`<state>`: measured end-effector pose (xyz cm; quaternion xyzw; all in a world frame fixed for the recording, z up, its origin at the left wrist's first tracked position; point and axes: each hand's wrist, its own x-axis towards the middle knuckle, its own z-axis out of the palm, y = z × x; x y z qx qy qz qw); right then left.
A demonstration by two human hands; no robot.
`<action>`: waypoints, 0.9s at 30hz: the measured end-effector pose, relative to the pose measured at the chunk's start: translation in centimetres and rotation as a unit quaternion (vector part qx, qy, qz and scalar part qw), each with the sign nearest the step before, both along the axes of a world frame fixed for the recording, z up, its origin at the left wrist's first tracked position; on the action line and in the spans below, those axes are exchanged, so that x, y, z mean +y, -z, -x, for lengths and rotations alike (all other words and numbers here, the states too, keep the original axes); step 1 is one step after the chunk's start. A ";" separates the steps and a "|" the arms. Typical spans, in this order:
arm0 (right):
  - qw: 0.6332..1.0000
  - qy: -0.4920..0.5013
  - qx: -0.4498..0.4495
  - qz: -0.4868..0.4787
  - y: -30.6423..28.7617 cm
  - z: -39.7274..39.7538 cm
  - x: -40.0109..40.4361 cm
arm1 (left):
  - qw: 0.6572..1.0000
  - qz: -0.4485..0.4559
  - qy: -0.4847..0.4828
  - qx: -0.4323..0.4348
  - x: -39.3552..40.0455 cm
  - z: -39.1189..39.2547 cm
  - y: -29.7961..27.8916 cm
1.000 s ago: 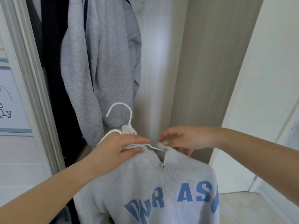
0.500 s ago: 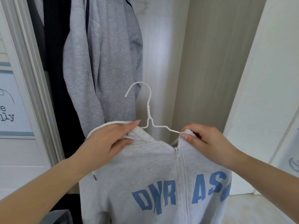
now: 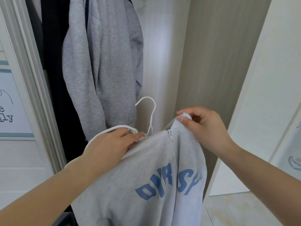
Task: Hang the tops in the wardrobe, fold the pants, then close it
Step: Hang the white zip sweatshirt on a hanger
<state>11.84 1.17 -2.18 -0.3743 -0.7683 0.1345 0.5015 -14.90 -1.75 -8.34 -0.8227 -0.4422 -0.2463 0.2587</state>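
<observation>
From the head view, the hoodie (image 3: 146, 185) hangs in front of the wardrobe (image 3: 162, 62), below the hanging tops. The left hand (image 3: 110, 144) grips hanger (image 3: 150, 118) and collar; the right hand (image 3: 203, 126) pinches the right collar. That side could slip off the hanger. Blue letters read partly "DIVR", unclear; a sign (image 3: 8, 103) left of the wardrobe shows "lly".

— Can you read what's printed on the light grey zip-up sweatshirt (image 3: 146, 185)?

— Big blue block capitals across the chest. Left of the zip looks like "DIVR", right of it "SP"; folds swallow the rest.

— And the white framed print with the pale blue border (image 3: 11, 108), far left?

— Dark typewriter letters, cut off by the edge: an "e", below it "lly".
</observation>
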 end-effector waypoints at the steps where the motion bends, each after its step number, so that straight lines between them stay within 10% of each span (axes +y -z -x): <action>1: 0.999 -0.023 0.019 0.012 0.0 0.6 -0.4 | 0.999 -0.005 0.008 -0.037 0.1 0.4 -0.4; 6: 0.991 -0.078 -0.107 -0.002 1.2 0.2 -0.4 | 0.979 -0.029 0.041 -0.200 -1.3 2.6 -2.4; 15: 0.928 -0.043 -0.366 0.062 -0.5 0.7 1.2 | 0.967 -0.064 0.097 -0.226 -0.7 2.8 -3.1; 27: 0.950 -0.133 -0.003 0.283 -2.0 1.1 0.1 | 0.972 -0.029 0.059 -0.227 4.5 4.8 -3.5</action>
